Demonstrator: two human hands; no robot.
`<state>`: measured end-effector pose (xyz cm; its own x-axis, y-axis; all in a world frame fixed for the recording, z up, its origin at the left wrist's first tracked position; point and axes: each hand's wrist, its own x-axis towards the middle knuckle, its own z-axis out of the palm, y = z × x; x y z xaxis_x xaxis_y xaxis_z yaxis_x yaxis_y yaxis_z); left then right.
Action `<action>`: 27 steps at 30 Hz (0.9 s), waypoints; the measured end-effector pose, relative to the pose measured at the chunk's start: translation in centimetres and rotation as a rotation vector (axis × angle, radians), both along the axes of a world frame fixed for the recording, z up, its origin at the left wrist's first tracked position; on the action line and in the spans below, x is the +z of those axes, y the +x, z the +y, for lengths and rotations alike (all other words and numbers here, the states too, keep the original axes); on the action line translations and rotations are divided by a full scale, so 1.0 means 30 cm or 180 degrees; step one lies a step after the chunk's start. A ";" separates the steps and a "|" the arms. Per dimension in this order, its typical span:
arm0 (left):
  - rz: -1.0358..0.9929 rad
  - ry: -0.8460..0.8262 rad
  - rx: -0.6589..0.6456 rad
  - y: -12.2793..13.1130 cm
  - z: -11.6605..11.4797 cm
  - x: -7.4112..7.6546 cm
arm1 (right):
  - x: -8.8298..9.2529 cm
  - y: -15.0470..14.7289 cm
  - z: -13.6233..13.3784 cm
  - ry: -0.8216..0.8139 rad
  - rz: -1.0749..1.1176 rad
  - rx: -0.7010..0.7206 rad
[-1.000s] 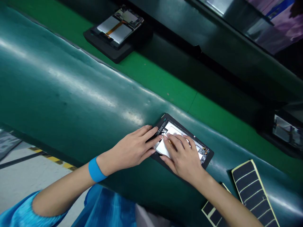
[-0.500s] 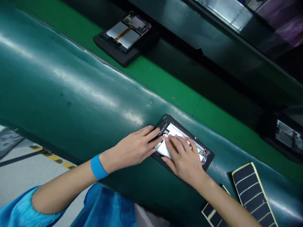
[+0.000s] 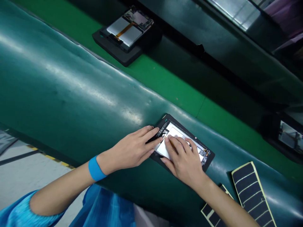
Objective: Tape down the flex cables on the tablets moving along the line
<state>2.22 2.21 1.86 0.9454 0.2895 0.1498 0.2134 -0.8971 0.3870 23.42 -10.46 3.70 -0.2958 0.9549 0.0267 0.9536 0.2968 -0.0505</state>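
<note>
An opened tablet (image 3: pixel 174 129) lies on a dark tray (image 3: pixel 210 160) on the green bench mat, its silvery-white battery area and circuit parts showing. My left hand (image 3: pixel 137 146), with a blue band at the wrist, rests flat with fingers outstretched on the tablet's left end. My right hand (image 3: pixel 184 156) lies over the middle of the tablet, fingers extended and their tips on the white surface near an orange-brown ribbon cable. The palm and fingers of the right hand hide much of the tablet's lower middle.
Two sheets of black adhesive pads (image 3: pixel 252 192) lie at the lower right, one partly under my right forearm. On the green conveyor belt (image 3: pixel 163 78) beyond the mat sits another opened tablet (image 3: pixel 127 30) on a dark tray. A further opened device (image 3: pixel 290 135) is at the right edge.
Both hands keep nearly the same position on the tablet. The view has shifted slightly, with the background moving a little in the picture.
</note>
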 end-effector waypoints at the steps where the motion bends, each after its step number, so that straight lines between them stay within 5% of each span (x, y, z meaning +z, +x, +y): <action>1: -0.0014 0.0043 -0.0013 0.000 0.000 0.001 | 0.000 -0.001 0.000 -0.0005 0.0014 -0.0003; 10: 0.0077 0.0302 -0.0088 0.006 -0.004 0.001 | 0.000 -0.002 0.005 0.0029 0.0165 -0.0011; 27: -0.0003 -0.0072 0.0069 0.000 -0.002 -0.006 | -0.007 -0.003 -0.001 -0.0029 0.0114 -0.0042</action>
